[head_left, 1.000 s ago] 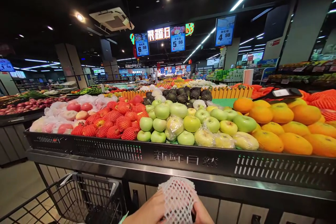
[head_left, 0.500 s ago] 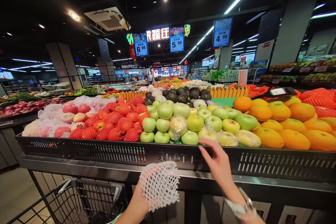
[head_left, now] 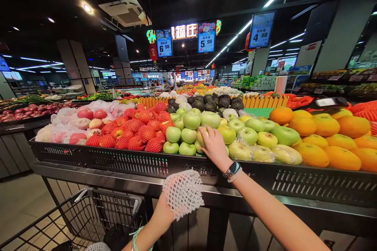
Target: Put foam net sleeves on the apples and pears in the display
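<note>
My left hand is below the crate's front edge, its fingers covered by a white foam fruit net. The net hangs over the hand and hides how the fingers are bent. My right hand, with a watch at its wrist, reaches over the crate edge. Its fingers curl over a plastic-wrapped yellow-green apple in the front of the pile, mostly hidden beneath them. Bare green apples lie just left of these fingers, and more wrapped apples are on the right.
A black slotted crate runs along the stand. Red-netted fruit and bagged pink apples lie left, oranges right. Black-netted fruit sits behind. A shopping cart stands at lower left.
My right hand has moved left and forward from the crate's edge onto the wrapped apple. My left hand stays low with the foam net. The view has shifted slightly.
</note>
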Action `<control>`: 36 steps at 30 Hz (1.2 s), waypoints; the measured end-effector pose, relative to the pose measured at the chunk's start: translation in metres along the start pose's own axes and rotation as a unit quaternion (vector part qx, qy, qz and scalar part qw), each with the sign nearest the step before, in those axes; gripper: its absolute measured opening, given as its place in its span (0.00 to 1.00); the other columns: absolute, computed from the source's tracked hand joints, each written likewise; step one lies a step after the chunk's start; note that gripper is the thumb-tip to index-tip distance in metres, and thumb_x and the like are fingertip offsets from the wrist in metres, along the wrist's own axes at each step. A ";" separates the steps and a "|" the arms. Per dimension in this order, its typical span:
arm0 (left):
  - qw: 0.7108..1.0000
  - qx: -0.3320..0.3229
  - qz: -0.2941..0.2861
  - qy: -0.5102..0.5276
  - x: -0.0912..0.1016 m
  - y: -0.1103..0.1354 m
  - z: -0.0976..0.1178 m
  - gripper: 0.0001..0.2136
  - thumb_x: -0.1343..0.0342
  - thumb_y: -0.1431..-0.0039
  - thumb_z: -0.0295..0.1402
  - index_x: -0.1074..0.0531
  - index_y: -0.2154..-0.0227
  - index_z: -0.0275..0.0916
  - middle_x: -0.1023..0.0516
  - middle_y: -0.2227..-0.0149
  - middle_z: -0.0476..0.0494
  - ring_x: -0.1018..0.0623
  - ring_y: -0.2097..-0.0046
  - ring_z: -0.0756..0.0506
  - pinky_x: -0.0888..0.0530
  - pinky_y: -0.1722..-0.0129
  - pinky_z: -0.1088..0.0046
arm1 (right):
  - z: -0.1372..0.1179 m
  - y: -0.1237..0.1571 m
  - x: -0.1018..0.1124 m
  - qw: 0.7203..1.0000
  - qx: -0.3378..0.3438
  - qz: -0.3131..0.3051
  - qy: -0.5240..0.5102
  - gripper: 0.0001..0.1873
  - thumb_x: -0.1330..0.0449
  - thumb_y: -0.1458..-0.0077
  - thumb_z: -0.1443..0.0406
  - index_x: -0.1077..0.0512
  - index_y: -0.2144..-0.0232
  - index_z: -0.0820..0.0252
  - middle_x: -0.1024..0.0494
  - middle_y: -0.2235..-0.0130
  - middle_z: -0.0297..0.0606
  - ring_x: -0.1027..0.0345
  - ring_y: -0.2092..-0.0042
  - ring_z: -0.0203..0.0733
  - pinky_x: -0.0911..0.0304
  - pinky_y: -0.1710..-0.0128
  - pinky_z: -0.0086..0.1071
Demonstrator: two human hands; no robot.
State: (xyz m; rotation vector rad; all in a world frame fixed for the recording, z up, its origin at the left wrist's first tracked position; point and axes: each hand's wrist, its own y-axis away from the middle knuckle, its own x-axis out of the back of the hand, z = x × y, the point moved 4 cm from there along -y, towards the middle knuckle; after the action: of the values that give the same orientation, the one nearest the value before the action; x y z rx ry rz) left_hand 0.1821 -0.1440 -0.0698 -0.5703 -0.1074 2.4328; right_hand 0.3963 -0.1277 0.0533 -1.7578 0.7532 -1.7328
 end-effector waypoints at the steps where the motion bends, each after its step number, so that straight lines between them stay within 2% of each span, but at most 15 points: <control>1: 1.000 0.000 -0.004 0.011 -0.002 0.001 0.000 0.22 0.37 0.49 0.48 0.25 0.53 0.44 0.23 0.46 0.40 0.26 0.43 0.32 0.31 0.43 0.44 | 0.004 -0.002 -0.001 1.000 -0.001 -0.003 0.001 0.37 0.34 0.55 0.72 0.39 0.42 0.63 0.36 0.43 0.59 0.40 0.48 0.66 0.39 0.52 0.54; 4: 1.000 -0.022 -0.019 0.007 -0.011 0.005 0.004 0.22 0.34 0.50 0.44 0.26 0.52 0.44 0.23 0.46 0.40 0.25 0.44 0.34 0.31 0.42 0.45 | 0.014 -0.009 0.001 1.000 0.006 -0.016 -0.008 0.32 0.35 0.55 0.71 0.36 0.45 0.66 0.34 0.47 0.59 0.38 0.51 0.64 0.37 0.54 0.52; 8: 0.990 -0.088 -0.036 -0.101 -0.016 0.008 0.011 0.30 0.29 0.56 0.33 0.30 0.47 0.43 0.27 0.42 0.38 0.29 0.41 0.34 0.36 0.37 0.50 | 0.021 -0.010 0.006 0.998 0.023 -0.028 -0.056 0.31 0.37 0.56 0.72 0.35 0.47 0.66 0.32 0.49 0.56 0.37 0.50 0.62 0.38 0.50 0.51; 14: 0.984 -0.110 -0.005 -0.136 0.000 0.000 0.003 0.31 0.29 0.56 0.36 0.31 0.47 0.43 0.27 0.43 0.37 0.29 0.41 0.33 0.36 0.37 0.50 | 0.027 0.013 0.015 0.981 0.009 -0.015 -0.195 0.31 0.39 0.54 0.67 0.36 0.45 0.65 0.32 0.45 0.52 0.38 0.44 0.57 0.42 0.42 0.49; 17: 0.981 -0.123 -0.001 -0.153 0.000 -0.001 0.004 0.32 0.29 0.55 0.37 0.32 0.46 0.43 0.28 0.42 0.37 0.30 0.40 0.34 0.37 0.37 0.51 | 0.030 0.025 0.017 0.959 -0.034 0.002 -0.282 0.29 0.39 0.52 0.63 0.36 0.46 0.61 0.30 0.45 0.48 0.37 0.44 0.54 0.43 0.41 0.49; 21: 0.977 -0.129 -0.026 -0.170 -0.008 0.004 0.016 0.31 0.32 0.52 0.41 0.32 0.44 0.44 0.28 0.41 0.37 0.30 0.41 0.34 0.35 0.38 0.51 | 0.028 0.052 0.016 0.912 -0.144 0.028 -0.383 0.28 0.44 0.46 0.51 0.34 0.48 0.63 0.25 0.50 0.51 0.31 0.49 0.54 0.36 0.47 0.51; 23: 0.966 -0.128 -0.045 -0.222 -0.011 0.008 0.021 0.29 0.33 0.50 0.39 0.32 0.44 0.47 0.29 0.41 0.40 0.31 0.40 0.34 0.38 0.37 0.50 | 0.016 0.073 0.013 0.864 -0.190 0.005 -0.466 0.28 0.48 0.43 0.48 0.31 0.51 0.62 0.22 0.55 0.49 0.27 0.54 0.52 0.31 0.54 0.48; 24: 0.956 -0.130 -0.055 -0.256 -0.011 0.009 0.023 0.28 0.34 0.49 0.38 0.31 0.44 0.48 0.29 0.40 0.40 0.31 0.39 0.34 0.39 0.36 0.50 | 0.007 0.085 0.011 0.816 -0.222 -0.018 -0.533 0.27 0.47 0.43 0.47 0.29 0.52 0.61 0.21 0.57 0.47 0.25 0.57 0.51 0.30 0.57 0.46; 25: 0.946 -0.134 -0.064 -0.289 -0.012 0.011 0.024 0.28 0.34 0.49 0.36 0.31 0.43 0.48 0.30 0.39 0.41 0.32 0.39 0.34 0.41 0.36 0.49 | -0.002 0.097 0.008 0.751 -0.256 -0.043 -0.607 0.27 0.44 0.45 0.47 0.28 0.53 0.60 0.20 0.58 0.46 0.25 0.58 0.50 0.29 0.58 0.44; 27: 0.924 -0.153 -0.076 -0.342 -0.012 0.013 0.025 0.31 0.33 0.50 0.36 0.33 0.42 0.47 0.32 0.38 0.39 0.33 0.38 0.34 0.43 0.35 0.48 | -0.022 0.120 0.003 0.597 -0.324 -0.081 -0.729 0.27 0.36 0.53 0.48 0.26 0.54 0.57 0.19 0.58 0.44 0.24 0.58 0.50 0.28 0.58 0.44; 28: 0.915 -0.165 -0.077 -0.360 -0.011 0.014 0.026 0.32 0.33 0.50 0.36 0.34 0.41 0.46 0.32 0.38 0.38 0.34 0.38 0.34 0.43 0.35 0.48 | -0.031 0.130 0.000 0.536 -0.349 -0.088 -0.764 0.28 0.32 0.56 0.49 0.26 0.54 0.55 0.20 0.57 0.43 0.24 0.58 0.50 0.29 0.57 0.44; 29: 0.906 -0.176 -0.080 -0.378 -0.011 0.016 0.027 0.32 0.33 0.50 0.37 0.34 0.41 0.46 0.33 0.38 0.38 0.34 0.37 0.34 0.42 0.35 0.49 | -0.038 0.137 -0.001 0.502 -0.363 -0.088 -0.780 0.29 0.31 0.58 0.51 0.26 0.54 0.54 0.20 0.56 0.43 0.25 0.57 0.50 0.29 0.56 0.44; 30: 0.895 -0.188 -0.087 -0.396 -0.012 0.017 0.028 0.32 0.33 0.50 0.37 0.35 0.40 0.46 0.33 0.37 0.37 0.34 0.37 0.34 0.42 0.36 0.49 | -0.043 0.143 -0.004 0.481 -0.373 -0.086 -0.789 0.30 0.30 0.59 0.51 0.26 0.53 0.52 0.20 0.55 0.41 0.25 0.56 0.49 0.30 0.55 0.43; 32: 0.866 -0.218 -0.109 -0.437 -0.015 0.020 0.031 0.31 0.34 0.48 0.37 0.36 0.40 0.47 0.34 0.37 0.38 0.34 0.37 0.34 0.41 0.36 0.49 | -0.050 0.152 -0.010 0.459 -0.380 -0.092 -0.798 0.31 0.29 0.59 0.53 0.26 0.52 0.50 0.21 0.53 0.39 0.25 0.55 0.47 0.31 0.52 0.42; 36: 0.780 -0.312 -0.178 -0.512 -0.028 0.031 0.034 0.32 0.39 0.43 0.37 0.43 0.37 0.49 0.35 0.37 0.38 0.36 0.36 0.35 0.39 0.37 0.52 | -0.058 0.168 -0.025 0.461 -0.363 -0.161 -0.793 0.29 0.30 0.56 0.52 0.26 0.50 0.49 0.22 0.49 0.38 0.27 0.52 0.45 0.35 0.48 0.39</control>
State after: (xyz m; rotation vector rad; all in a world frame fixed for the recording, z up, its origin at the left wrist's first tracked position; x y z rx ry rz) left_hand 0.1701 -0.1838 -0.0351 0.5593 -1.3646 2.0032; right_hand 0.3360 -0.2256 -0.0845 -2.9983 0.1207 0.8715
